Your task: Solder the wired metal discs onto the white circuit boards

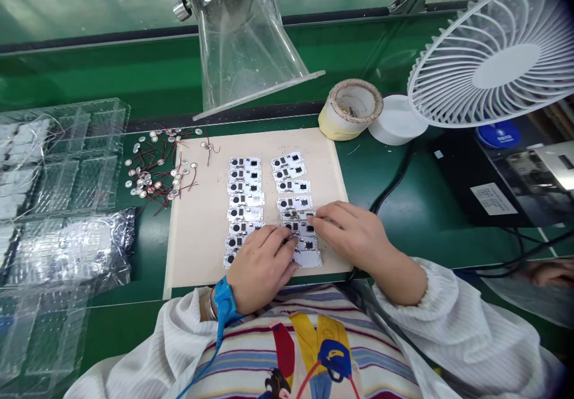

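While left fingers (271, 242) curl over circuit boards (308, 244), right fingers (323, 227) touch one; pinching unclear.

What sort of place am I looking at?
Probably an electronics assembly workshop: white circuit boards lie in two columns, small wired discs are heaped nearby, and what looks like a clear fume-extraction hood hangs overhead.

The green bench (430, 225) bears a beige board (201, 225).

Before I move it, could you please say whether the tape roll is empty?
Not empty: small pieces show inside the tape roll, too small to identify.
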A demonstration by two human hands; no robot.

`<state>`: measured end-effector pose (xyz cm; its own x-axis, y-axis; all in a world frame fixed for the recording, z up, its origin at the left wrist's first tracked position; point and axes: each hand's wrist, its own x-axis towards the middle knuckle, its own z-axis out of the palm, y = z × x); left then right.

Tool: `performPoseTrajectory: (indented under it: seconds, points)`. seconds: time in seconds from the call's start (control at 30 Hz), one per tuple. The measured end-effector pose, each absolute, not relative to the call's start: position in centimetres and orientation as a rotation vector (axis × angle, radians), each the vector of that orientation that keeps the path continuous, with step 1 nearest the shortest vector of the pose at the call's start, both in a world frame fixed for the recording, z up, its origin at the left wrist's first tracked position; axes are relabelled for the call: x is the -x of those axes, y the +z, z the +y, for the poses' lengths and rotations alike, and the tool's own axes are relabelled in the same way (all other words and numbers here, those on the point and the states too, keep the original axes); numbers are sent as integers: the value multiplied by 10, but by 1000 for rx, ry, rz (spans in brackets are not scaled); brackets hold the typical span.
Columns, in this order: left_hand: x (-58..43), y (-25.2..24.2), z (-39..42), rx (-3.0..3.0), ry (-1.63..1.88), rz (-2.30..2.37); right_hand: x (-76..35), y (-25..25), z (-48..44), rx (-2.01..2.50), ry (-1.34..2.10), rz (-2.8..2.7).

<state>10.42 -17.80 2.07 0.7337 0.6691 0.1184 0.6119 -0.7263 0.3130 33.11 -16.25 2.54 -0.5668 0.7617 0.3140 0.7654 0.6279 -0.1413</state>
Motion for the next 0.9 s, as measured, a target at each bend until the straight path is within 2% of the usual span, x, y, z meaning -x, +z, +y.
performPoseTrajectory:
  seconds: [0.37,0.67,0.9]
  points:
    - [-102,23,-180,-2676,323,1007,-327,28,-151,1175,-112,-2656]
    - [-96,22,-184,-2727,399,920,-328,22,-169,1325,338,-2455]
    - [-99,20,-189,-2702,410,941,-321,17,-169,1381,282,-2418]
